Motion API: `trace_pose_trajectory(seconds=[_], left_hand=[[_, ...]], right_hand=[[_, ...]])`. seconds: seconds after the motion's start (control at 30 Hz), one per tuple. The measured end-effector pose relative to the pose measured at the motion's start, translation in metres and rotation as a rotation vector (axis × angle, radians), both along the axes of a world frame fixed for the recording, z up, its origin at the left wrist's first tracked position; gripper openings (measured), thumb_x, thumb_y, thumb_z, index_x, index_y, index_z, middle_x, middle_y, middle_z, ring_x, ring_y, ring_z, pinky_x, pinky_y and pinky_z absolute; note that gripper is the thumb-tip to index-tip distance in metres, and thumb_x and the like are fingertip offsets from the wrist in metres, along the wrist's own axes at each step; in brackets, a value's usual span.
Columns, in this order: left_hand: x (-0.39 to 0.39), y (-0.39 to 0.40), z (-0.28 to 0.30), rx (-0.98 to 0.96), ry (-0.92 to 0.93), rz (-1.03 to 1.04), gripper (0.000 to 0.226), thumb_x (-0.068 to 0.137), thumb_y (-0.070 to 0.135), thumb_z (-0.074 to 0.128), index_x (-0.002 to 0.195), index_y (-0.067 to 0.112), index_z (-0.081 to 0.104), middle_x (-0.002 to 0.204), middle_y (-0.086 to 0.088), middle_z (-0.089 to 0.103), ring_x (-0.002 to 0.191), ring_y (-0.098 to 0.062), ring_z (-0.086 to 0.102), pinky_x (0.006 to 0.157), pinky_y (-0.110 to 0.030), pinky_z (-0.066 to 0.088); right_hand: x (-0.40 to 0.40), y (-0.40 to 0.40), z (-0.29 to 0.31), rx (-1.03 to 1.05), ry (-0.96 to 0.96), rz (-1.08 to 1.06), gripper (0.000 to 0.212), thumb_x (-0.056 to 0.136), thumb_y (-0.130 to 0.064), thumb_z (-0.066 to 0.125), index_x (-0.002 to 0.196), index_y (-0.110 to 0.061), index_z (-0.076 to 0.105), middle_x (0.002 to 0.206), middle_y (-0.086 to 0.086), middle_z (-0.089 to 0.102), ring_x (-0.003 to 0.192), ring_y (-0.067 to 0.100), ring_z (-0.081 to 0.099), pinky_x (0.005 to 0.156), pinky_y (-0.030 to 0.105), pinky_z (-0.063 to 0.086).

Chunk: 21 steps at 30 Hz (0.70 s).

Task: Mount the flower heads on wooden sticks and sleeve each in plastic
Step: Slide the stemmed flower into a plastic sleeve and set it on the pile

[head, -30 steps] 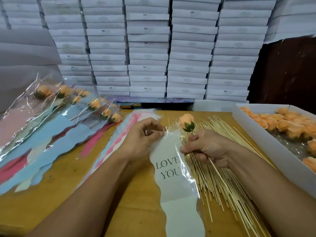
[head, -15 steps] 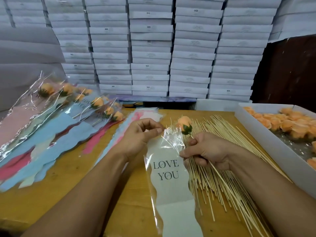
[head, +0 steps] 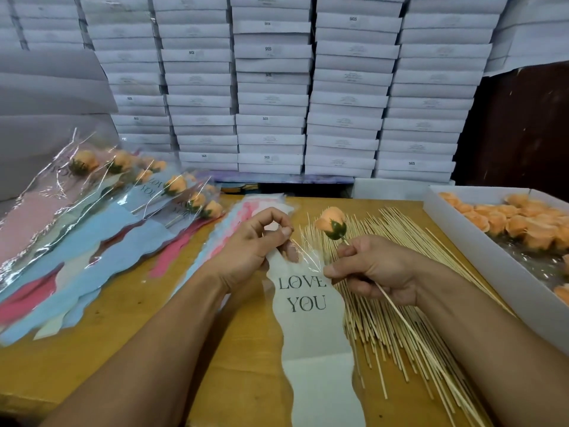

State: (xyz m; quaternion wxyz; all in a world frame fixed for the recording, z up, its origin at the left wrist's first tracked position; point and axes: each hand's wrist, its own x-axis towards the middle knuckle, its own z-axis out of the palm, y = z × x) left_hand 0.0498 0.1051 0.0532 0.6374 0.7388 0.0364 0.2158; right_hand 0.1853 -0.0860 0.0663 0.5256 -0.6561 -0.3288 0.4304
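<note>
Both hands work at the centre of the frame: the left hand [head: 257, 241] pinches the clear top edge of the plastic sleeve [head: 311, 306] printed "LOVE YOU", while the right hand [head: 374, 268] grips the wooden stick [head: 409, 329] just under the orange flower head [head: 331, 222], one fingertip touching the sleeve's other edge. That flower sits above the sleeve's mouth, not yet inside. The thin film may stay stuck shut, so the stick could miss the opening or crumple it. A hard push might knock the head off its stick. Loose sticks [head: 388, 303] under the right hand could snag or scatter across the table [head: 147, 340].
</note>
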Motion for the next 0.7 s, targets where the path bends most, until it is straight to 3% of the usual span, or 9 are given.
trace_pose_trajectory(seconds=[0.1,0.17,0.27,0.37,0.5,0.57,0.7], left_hand=[[-0.001,0.002,-0.001,-0.003,0.012,-0.072,0.004,0.095,0.026,0.059,0.091,0.024,0.058,0.066,-0.010,0.066,0.043,-0.009,0.046,0.039,-0.017,0.031],[-0.004,0.002,0.000,0.006,0.020,-0.143,0.003,0.096,0.021,0.058,0.093,0.019,0.057,0.064,-0.007,0.064,0.046,-0.008,0.050,0.043,-0.016,0.032],[-0.006,-0.001,0.000,-0.064,0.037,-0.327,0.002,0.091,0.011,0.055,0.094,0.012,0.056,0.067,-0.008,0.066,0.060,-0.016,0.063,0.059,-0.025,0.047],[-0.007,-0.008,0.001,-0.100,0.082,-0.464,0.007,0.091,0.007,0.054,0.093,0.011,0.058,0.066,-0.009,0.067,0.060,-0.017,0.067,0.062,-0.023,0.051],[-0.012,-0.014,0.002,-0.070,0.171,-0.592,0.027,0.092,0.003,0.051,0.087,0.023,0.067,0.064,0.002,0.063,0.055,-0.010,0.063,0.056,-0.023,0.047],[-0.015,-0.014,0.003,-0.044,0.224,-0.655,0.021,0.092,0.003,0.051,0.090,0.019,0.063,0.062,0.001,0.059,0.054,-0.010,0.059,0.053,-0.030,0.038],[-0.016,-0.016,0.001,-0.096,0.276,-0.741,0.016,0.093,0.001,0.050,0.093,0.014,0.060,0.059,-0.004,0.058,0.054,-0.011,0.060,0.058,-0.021,0.049]], right_hand=[[0.004,-0.003,0.004,0.016,0.053,-0.024,0.034,0.076,-0.021,0.077,0.092,-0.005,0.051,0.085,0.020,0.075,0.033,0.006,0.043,0.029,0.017,0.026],[0.008,-0.004,0.003,0.013,0.063,-0.072,0.037,0.084,-0.028,0.072,0.102,-0.004,0.052,0.091,0.023,0.076,0.032,0.005,0.039,0.030,0.016,0.024],[0.019,-0.003,-0.001,-0.028,0.027,-0.218,0.036,0.098,-0.038,0.062,0.115,-0.007,0.053,0.079,0.016,0.075,0.031,0.005,0.038,0.029,0.014,0.022],[0.031,0.008,0.004,-0.015,0.088,-0.358,0.034,0.102,-0.044,0.056,0.092,-0.013,0.051,0.055,0.003,0.058,0.031,0.006,0.034,0.029,0.015,0.022],[0.050,0.033,0.023,0.087,0.117,-0.528,0.028,0.104,-0.022,0.037,0.080,-0.017,0.050,0.049,-0.002,0.045,0.033,0.008,0.030,0.030,0.016,0.019],[0.055,0.046,0.033,0.086,0.097,-0.563,0.029,0.101,-0.014,0.032,0.083,-0.014,0.056,0.053,-0.001,0.047,0.034,0.008,0.033,0.031,0.017,0.020],[0.062,0.066,0.054,0.139,0.086,-0.624,0.038,0.099,-0.007,0.022,0.086,-0.011,0.058,0.062,0.000,0.046,0.039,0.009,0.036,0.038,0.020,0.020]])
